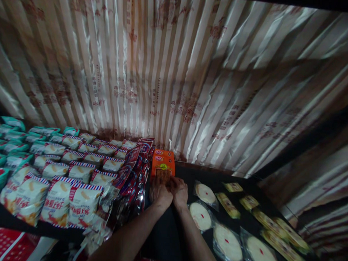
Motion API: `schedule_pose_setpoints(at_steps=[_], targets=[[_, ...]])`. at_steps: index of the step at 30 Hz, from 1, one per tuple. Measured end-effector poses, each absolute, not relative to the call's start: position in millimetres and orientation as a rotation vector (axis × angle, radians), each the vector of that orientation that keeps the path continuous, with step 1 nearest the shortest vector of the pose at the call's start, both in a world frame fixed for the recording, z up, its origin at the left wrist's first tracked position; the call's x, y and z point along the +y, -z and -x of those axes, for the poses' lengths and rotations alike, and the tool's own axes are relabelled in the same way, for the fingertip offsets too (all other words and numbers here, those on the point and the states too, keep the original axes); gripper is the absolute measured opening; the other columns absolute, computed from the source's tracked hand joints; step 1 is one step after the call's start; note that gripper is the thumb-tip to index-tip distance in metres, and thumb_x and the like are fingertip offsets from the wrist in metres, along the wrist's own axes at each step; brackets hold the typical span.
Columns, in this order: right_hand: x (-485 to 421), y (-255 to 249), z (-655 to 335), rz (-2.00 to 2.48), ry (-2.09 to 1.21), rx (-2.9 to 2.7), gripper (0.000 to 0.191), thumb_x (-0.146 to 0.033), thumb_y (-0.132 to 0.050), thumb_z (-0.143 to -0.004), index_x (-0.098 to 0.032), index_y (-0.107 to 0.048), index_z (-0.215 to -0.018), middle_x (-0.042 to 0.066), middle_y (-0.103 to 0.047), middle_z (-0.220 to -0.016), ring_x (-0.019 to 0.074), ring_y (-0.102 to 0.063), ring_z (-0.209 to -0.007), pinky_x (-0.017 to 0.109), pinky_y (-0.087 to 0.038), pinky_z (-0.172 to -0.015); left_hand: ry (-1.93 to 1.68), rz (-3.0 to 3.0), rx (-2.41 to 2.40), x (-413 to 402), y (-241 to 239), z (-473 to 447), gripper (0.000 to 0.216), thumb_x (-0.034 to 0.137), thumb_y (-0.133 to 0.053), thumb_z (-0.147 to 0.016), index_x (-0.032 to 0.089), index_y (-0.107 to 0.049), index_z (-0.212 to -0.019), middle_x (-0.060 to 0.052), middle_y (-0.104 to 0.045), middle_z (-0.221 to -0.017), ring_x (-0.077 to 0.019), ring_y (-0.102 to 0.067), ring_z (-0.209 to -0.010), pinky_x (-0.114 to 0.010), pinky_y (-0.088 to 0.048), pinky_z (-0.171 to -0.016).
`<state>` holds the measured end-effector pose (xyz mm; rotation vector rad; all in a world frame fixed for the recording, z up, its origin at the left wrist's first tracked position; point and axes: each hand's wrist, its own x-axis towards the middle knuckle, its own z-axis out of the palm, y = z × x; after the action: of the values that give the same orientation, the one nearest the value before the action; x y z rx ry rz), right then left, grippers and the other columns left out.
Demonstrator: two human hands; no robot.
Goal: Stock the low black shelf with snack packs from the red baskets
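Observation:
An orange snack packet [163, 162] with a dark brown lower window lies on the black tabletop, its top edge toward the curtain. At its near edge are both my hands, side by side and close together. My left hand [160, 193] is closed on the packet's lower left part, fingers curled. Beside it, my right hand [179, 189] is closed at the lower right corner. The fingertips are partly hidden and dim. Just left of the packet stand shiny dark red and purple snack bags [135, 175] in an overlapping row.
White chip bags [57, 198] and teal bags [16, 159] stand in rows at the left. To the right lie round pale flatbreads [227, 242] in clear wrap and yellow packets [284, 248]. A pleated curtain [164, 69] hangs behind; a red dotted basket [10, 244] is at lower left.

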<state>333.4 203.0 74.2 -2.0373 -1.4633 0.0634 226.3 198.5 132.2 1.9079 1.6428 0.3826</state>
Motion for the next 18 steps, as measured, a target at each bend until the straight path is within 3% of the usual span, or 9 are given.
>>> schedule_pose_setpoints(at_steps=[5,9,13,18], targets=[[187.9,-69.2,-329.8,1.791,-0.051,-1.350,0.035,-0.027,-0.041,-0.077,-0.015,-0.068,-0.096,0.012,-0.065,-0.103,0.0227,-0.057,-0.098,0.039,-0.041,-0.091,-0.526,-1.892,1.602,175.2,-143.4,-223.8,0.037,0.031,-0.043,-0.083,0.012,-0.062,-0.108,-0.015,-0.047,-0.133,-0.0285,-0.033,-0.130,-0.040,-0.027,-0.108],[149.5,-75.1,-315.2,1.674,-0.105,-1.223,0.037,-0.034,-0.040,-0.078,-0.015,-0.065,-0.096,0.014,-0.063,-0.104,0.0230,-0.056,-0.097,0.043,-0.044,-0.089,-0.673,-1.812,1.491,134.3,-149.7,-217.5,0.034,0.022,-0.039,-0.085,0.013,-0.061,-0.108,-0.012,-0.054,-0.126,-0.0239,-0.042,-0.123,-0.035,-0.032,-0.106],[89.6,-84.6,-289.1,1.603,-0.150,-1.184,0.032,-0.032,-0.040,-0.081,-0.017,-0.064,-0.095,0.011,-0.063,-0.102,0.0206,-0.056,-0.096,0.043,-0.043,-0.091,-0.785,-1.731,1.324,76.1,-136.7,-197.1,0.038,0.012,-0.036,-0.081,0.015,-0.059,-0.111,-0.009,-0.058,-0.120,-0.0192,-0.051,-0.113,-0.032,-0.036,-0.104],[-0.5,-74.4,-242.0,1.588,-0.287,-1.181,0.028,-0.028,-0.042,-0.082,-0.018,-0.065,-0.095,0.010,-0.062,-0.103,0.0202,-0.057,-0.098,0.040,-0.045,-0.089,-0.829,-1.699,1.094,-8.4,-108.6,-147.3,0.046,0.010,-0.035,-0.077,0.016,-0.051,-0.120,-0.009,-0.055,-0.124,-0.0175,-0.048,-0.116,-0.031,-0.036,-0.103]])
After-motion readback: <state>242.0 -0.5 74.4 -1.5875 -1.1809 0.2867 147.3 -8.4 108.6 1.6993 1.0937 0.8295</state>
